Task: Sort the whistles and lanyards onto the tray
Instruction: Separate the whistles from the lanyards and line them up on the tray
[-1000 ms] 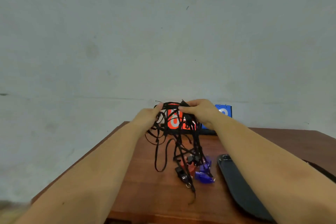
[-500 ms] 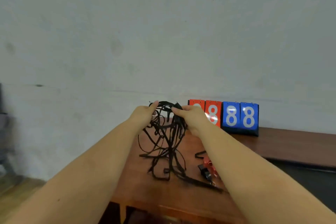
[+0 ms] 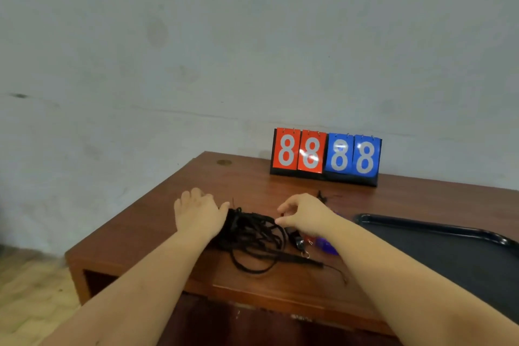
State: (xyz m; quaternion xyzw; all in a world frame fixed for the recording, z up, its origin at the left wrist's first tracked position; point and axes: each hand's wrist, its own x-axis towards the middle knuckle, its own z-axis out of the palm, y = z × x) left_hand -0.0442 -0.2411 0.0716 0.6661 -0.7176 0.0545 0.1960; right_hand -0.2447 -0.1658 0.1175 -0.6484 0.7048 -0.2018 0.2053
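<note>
Lanyards [image 3: 252, 236], lifted half a second ago, now lie tangled near the desk [image 3: 157, 222] front edge. Left hand [image 3: 199, 213] rests relaxed against the pile; right hand [image 3: 304, 215] curls, pinching nothing visible. Whistles [image 3: 311, 243] sit under the right wrist. Tray [image 3: 438, 233] lies right; scoreboard [image 3: 325, 156] stands at the back edge.

Two bare forearms come in from the lower edge, one from about 7 o'clock and one from about 5 o'clock. Neither arm has a sleeve in view; both are uncovered from the frame edge to the wrist. The left hand [image 3: 198, 215] and the right hand [image 3: 304, 215] wear no gloves. No watch, band or ring shows on either wrist or on the fingers that can be seen. The nails are too small to make out.
</note>
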